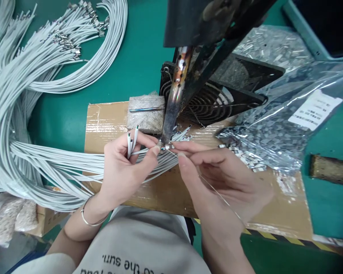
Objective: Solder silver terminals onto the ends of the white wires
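My left hand [125, 163] is closed, with white cables [135, 139] sticking up between its fingers. Thumb and forefinger pinch a cable end close under the soldering iron's dark tip [168, 127]. My right hand [217, 171] is closed on a thin solder wire [217, 192], which trails back across the palm. A small metal connector [168, 146] lies at the tip, between the fingertips of both hands; which fingers touch it I cannot tell. The iron's perforated barrel [181, 70] hangs from a dark holder above. More white cables [63, 160] pass beneath my left hand.
A cardboard sheet [286, 205] covers the green table [145, 49] here. Beside the iron sit a worn pad [146, 114] and a black fan [214, 102]. Loose connectors [250, 158] spill from a plastic bag [274, 133] on the right. Cable bundles [14, 99] fill the left.
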Motion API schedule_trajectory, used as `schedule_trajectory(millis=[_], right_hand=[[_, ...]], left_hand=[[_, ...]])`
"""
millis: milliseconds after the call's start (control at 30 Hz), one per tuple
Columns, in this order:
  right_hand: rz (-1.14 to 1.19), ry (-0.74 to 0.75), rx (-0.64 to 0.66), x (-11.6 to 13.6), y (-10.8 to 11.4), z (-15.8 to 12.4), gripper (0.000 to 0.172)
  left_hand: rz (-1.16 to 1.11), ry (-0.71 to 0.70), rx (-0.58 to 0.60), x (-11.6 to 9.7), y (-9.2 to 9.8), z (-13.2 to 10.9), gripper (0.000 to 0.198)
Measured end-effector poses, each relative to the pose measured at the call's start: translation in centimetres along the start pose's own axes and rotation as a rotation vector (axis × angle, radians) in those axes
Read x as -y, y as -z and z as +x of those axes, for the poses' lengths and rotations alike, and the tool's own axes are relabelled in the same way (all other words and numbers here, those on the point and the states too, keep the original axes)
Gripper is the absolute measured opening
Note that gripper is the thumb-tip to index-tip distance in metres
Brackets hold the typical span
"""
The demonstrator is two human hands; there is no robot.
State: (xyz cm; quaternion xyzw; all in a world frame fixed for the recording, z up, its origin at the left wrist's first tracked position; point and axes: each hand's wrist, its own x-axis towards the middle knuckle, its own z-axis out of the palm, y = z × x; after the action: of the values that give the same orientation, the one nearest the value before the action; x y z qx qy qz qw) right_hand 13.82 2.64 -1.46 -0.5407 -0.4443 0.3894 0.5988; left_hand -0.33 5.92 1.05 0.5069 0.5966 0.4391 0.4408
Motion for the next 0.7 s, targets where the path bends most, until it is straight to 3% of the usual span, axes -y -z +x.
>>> schedule_trajectory(millis=[700], right_hand=[[-0.037,0.032,0.019,-0.42,0.18,-0.37,0.02]], left_hand=[[0.017,0.007,-0.01,0.09,0.13,-0.1,0.015]])
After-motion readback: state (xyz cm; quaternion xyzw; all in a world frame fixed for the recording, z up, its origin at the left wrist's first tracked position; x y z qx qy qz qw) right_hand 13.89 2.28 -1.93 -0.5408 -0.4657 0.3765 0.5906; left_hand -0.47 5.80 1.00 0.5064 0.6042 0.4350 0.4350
